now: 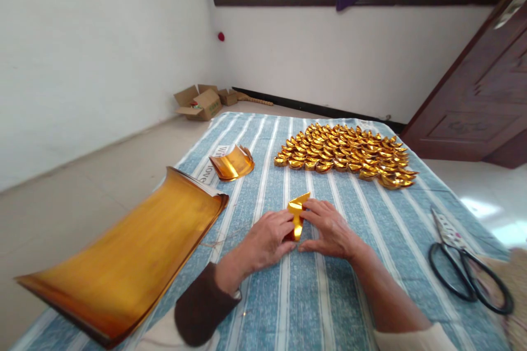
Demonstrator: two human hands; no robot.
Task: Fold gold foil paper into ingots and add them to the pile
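Left hand (267, 237) fingers pinch a folded gold-foil sheet (297, 219) — apparently steadying it — while right hand (331, 230) fingers touch its opposite edge, closure indeterminable, foil ingots (343, 149) beyond.

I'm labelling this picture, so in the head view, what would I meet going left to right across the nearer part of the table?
Large gold sheets, left hand, folded gold piece, right hand, black-handled scissors.

Both sleeves (415, 338) are cream, the left cuff (203, 304) dark brown.
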